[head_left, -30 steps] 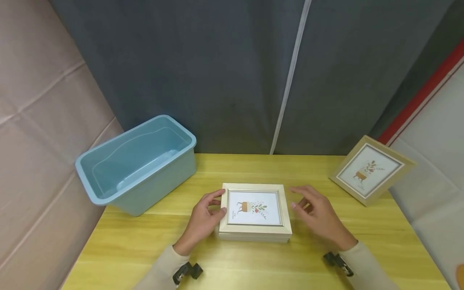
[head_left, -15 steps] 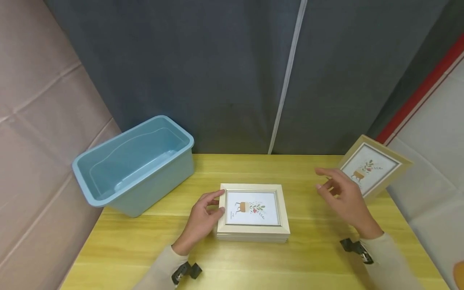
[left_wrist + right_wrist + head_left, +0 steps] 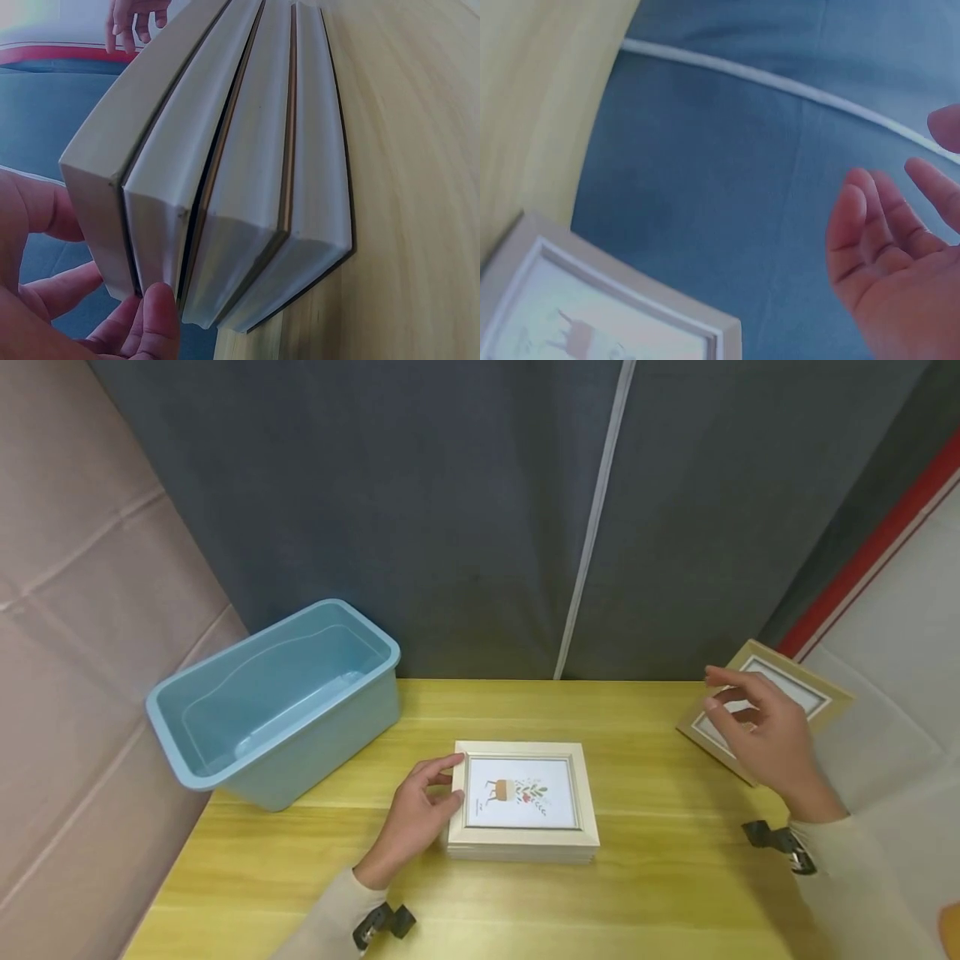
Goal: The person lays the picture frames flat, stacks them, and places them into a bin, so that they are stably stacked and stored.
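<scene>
A stack of light wood picture frames lies flat on the table; the top frame holds a white print of a plant in a brown pot. My left hand touches the left edge of this stack with thumb and fingertips. In the left wrist view, the fingertips are at the end of the layered frames. My right hand holds nothing, its fingers loosely bent. It overlaps a tilted picture frame in the head view; in the right wrist view, that frame appears apart from the hand.
A blue plastic bin stands at the back left of the yellow wooden table. Behind the table hangs a dark grey curtain with a pale strip. Light cloth panels flank both sides.
My right hand has moved right, from beside the stack to the tilted frame, and slightly up. The left hand stays at the stack's left edge.
</scene>
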Motion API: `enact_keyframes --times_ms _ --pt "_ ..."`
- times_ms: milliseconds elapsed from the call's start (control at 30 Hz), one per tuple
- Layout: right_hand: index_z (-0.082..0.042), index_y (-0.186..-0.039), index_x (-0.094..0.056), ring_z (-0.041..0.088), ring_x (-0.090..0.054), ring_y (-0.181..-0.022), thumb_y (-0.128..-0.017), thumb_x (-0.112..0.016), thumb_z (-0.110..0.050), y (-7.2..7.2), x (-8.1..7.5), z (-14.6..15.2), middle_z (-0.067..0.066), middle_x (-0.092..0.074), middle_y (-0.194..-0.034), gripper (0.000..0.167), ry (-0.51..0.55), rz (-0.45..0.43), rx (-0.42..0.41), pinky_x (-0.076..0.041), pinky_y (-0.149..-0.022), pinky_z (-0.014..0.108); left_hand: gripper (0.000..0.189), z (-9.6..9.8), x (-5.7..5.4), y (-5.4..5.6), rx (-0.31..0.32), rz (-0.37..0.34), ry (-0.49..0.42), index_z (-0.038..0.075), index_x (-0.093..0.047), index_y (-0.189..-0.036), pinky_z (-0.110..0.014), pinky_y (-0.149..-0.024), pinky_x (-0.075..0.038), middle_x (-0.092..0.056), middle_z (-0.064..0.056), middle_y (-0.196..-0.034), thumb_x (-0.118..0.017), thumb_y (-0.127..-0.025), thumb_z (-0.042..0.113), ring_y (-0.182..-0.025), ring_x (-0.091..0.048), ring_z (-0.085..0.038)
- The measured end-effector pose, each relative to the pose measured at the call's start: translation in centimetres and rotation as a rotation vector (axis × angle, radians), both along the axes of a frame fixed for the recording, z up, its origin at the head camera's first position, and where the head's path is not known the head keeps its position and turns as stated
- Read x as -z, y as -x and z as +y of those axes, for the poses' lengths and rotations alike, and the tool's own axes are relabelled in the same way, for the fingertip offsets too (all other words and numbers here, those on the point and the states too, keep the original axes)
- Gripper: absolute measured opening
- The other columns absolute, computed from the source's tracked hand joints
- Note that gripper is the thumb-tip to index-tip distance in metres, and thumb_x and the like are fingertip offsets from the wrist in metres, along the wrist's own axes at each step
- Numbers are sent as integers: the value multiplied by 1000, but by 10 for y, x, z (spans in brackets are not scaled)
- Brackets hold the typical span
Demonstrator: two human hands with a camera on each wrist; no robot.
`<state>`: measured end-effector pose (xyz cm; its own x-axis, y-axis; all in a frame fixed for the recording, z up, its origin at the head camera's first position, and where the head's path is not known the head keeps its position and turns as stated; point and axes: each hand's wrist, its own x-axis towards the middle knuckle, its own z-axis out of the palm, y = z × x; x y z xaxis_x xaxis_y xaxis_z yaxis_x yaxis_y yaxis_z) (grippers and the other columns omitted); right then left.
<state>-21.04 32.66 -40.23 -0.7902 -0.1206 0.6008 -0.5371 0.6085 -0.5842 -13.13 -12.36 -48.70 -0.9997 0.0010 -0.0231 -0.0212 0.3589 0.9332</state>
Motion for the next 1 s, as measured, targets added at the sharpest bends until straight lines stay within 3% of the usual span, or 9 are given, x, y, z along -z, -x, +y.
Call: enact_keyframes --times_ms 167,300,467,700,800,1000 --pt "-5 -137 -70 -11 -63 -101 -93 -72 5 7 -9 17 -26 -68 -125 45 13 -2 22 -46 -80 -1 51 0 1 0 -6 2 2 29 -67 -142 -39 -96 -57 -60 -3 -145 -75 -94 11 -121 -62 -25" --pt "-1 -138 -68 -9 -62 -105 -96 -71 1 12 -9 32 -28 -67 -125 42 42 -57 64 -45 -84 0 51 0 1 0 -8 -2 2 29 -67 -142 -39 -97 -57 -60 -2 -144 -75 -94 11 -120 -61 -24" --pt "-6 -138 -69 -9 -59 -111 -98 -73 -9 14 -10 55 -28 -66 -122 40 90 -131 177 -43 -88 2 51 1 1 0 0 -7 2 30 -67 -142 -42 -99 -58 -60 -2 -144 -75 -94 11 -120 -61 -23" --pt "-6 -135 -72 -17 -50 -115 -99 -73 -16 14 -10 77 -38 -59 -117 37 82 -97 327 -33 -108 12 51 1 0 1 6 -2 6 29 -67 -142 -41 -98 -58 -60 -2 -144 -74 -95 12 -119 -61 -23" --pt "-5 -137 -71 -20 -46 -117 -100 -72 -21 15 -7 84 -42 -53 -114 40 51 -123 390 -28 -115 14 51 0 -1 0 2 0 6 29 -67 -142 -41 -99 -58 -60 -2 -143 -74 -95 11 -120 -61 -23" --pt "-7 -137 -72 -21 -42 -120 -98 -74 -22 17 2 101 -43 -49 -116 42 24 -120 478 -27 -115 12 51 0 -1 1 -3 -3 6 29 -67 -141 -42 -99 -58 -60 -2 -144 -74 -94 11 -120 -62 -24"
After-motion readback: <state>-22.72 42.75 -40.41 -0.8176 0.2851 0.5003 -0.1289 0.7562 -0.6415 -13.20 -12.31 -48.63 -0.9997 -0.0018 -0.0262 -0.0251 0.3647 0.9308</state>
